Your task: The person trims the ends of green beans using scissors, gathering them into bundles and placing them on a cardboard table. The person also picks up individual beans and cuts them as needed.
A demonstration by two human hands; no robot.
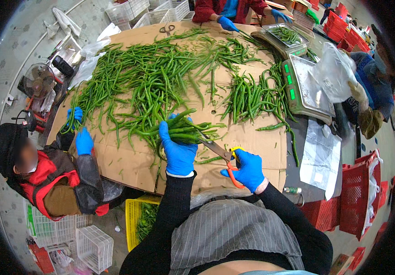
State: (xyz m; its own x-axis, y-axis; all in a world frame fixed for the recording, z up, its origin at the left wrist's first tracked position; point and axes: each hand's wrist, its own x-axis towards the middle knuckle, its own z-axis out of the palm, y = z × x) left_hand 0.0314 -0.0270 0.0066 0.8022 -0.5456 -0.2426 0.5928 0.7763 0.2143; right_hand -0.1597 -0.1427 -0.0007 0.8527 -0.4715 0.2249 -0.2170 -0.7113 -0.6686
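My left hand (pixel 179 151), in a blue glove, is closed round a bunch of long green chilli peppers (pixel 183 130). Their stem ends point right. In my right hand (pixel 249 169), also blue-gloved, is a pair of scissors (pixel 219 150) with yellow and orange handles. The blades reach up and left to the stems of the bunch, and some of the blade tips is hidden among them. Behind my left hand a large heap of green chillies (pixel 147 78) covers the cardboard-topped table (pixel 261 146). A smaller pile of chillies (pixel 248 96) lies to the right.
A digital scale (pixel 307 87) stands at the right edge, and another scale (pixel 282 39) holds chillies behind it. One co-worker (pixel 46 174) works at the left, others at the far side and right. A yellow crate (pixel 133 220) of chillies sits below. Loose scissors (pixel 167 30) lie far back.
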